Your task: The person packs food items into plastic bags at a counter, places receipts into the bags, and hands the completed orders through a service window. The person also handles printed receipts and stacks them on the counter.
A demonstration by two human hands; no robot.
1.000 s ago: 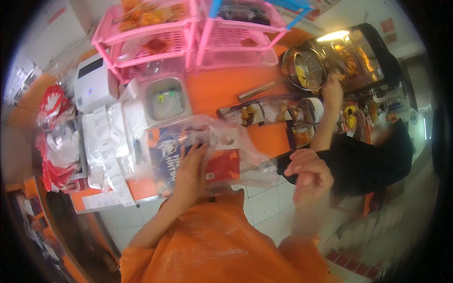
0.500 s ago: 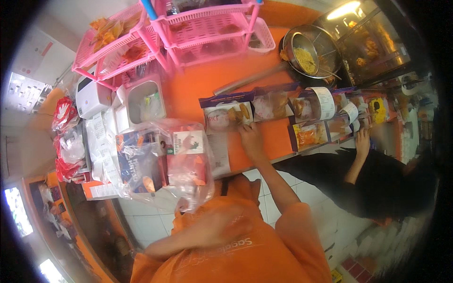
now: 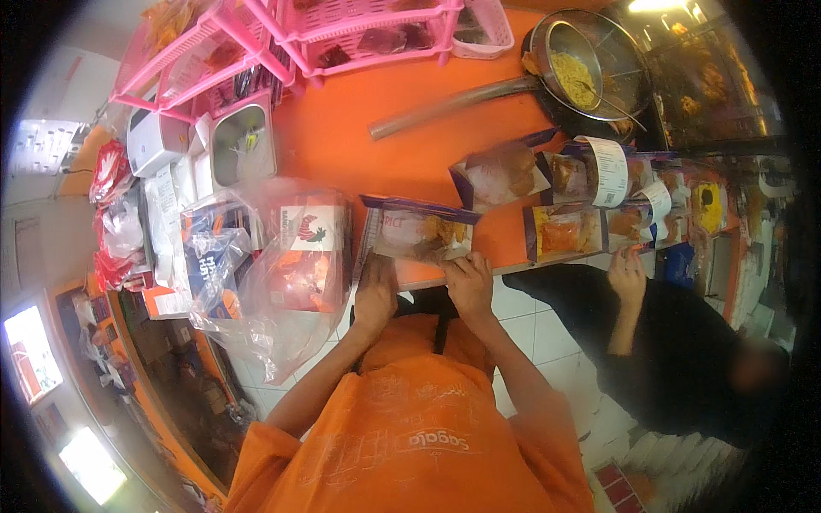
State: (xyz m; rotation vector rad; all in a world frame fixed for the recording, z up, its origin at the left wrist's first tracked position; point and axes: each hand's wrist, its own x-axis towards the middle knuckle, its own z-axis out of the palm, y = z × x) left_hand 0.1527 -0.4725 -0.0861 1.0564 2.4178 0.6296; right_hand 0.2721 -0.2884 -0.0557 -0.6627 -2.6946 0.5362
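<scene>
In front of me, at the near edge of the orange table, lies an open-topped food box [image 3: 421,232] with a dark blue lid flap at its far side. A clear-wrapped white packet and brown fried food show inside. My left hand [image 3: 376,295] is closed at the box's near left corner, over a paper slip partly hidden there. On the near right corner, my right hand [image 3: 469,286] grips the box with curled fingers. A clear plastic bag [image 3: 274,256] holding printed boxes sits left of my left hand.
More filled food boxes [image 3: 500,179] line the table to the right, some with paper receipts [image 3: 609,171]. Another person's hand [image 3: 629,275] is beside them. Farther back are a pan with a metal strainer [image 3: 575,73], pink racks [image 3: 368,34] and a steel container [image 3: 244,145].
My left hand has come from across my chest to the box. The box has moved nearer to me, away from the row, with my right hand on it.
</scene>
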